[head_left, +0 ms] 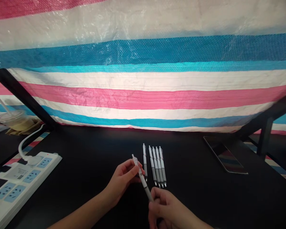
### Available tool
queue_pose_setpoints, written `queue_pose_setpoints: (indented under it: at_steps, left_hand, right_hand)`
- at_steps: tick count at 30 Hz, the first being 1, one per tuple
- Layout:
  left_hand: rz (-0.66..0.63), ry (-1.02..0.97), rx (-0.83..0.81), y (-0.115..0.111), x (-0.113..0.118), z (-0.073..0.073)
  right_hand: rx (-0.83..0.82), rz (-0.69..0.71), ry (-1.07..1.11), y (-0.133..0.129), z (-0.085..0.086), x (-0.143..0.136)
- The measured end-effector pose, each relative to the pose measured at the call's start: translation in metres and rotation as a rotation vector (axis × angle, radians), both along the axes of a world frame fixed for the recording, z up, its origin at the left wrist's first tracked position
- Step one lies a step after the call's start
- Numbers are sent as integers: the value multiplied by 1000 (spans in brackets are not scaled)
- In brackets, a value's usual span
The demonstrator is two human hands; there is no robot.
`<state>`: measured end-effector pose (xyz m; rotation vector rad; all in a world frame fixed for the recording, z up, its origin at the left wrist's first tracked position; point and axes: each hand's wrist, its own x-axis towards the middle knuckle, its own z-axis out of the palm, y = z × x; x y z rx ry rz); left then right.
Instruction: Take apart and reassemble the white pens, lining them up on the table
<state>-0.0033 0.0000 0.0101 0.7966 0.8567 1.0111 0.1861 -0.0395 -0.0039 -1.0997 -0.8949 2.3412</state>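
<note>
A white retractable pen (pixel 143 182) with a grey grip is held slanted between my two hands above the black table. My left hand (pixel 124 178) pinches its upper part near the clip, the push button sticking out past the fingers. Closed round the grey grip at the lower end is my right hand (pixel 169 205), which hides the tip. Just beyond lies a single similar pen (pixel 145 159), partly covered by my left fingertips. To its right, several more white and grey pens (pixel 157 165) lie side by side, tips toward me.
A white power strip (pixel 47 173) with a plugged-in adapter and cable lies at left. On the right rests a dark phone or tablet (pixel 225 155). A striped sheet (pixel 143 98) hangs behind the black table (pixel 97 143); a lidded cup (pixel 16 119) stands far left.
</note>
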Motion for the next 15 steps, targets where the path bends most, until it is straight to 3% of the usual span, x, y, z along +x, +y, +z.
queue_pose_setpoints:
  at_steps: [6,15]
  left_hand:
    - [-11,14,16,0,2,1]
    - [1,1,18,-1,1,0]
  right_hand:
    - [-70,34,78,1,1,1]
    - [-42,-2,42,-1,1,0]
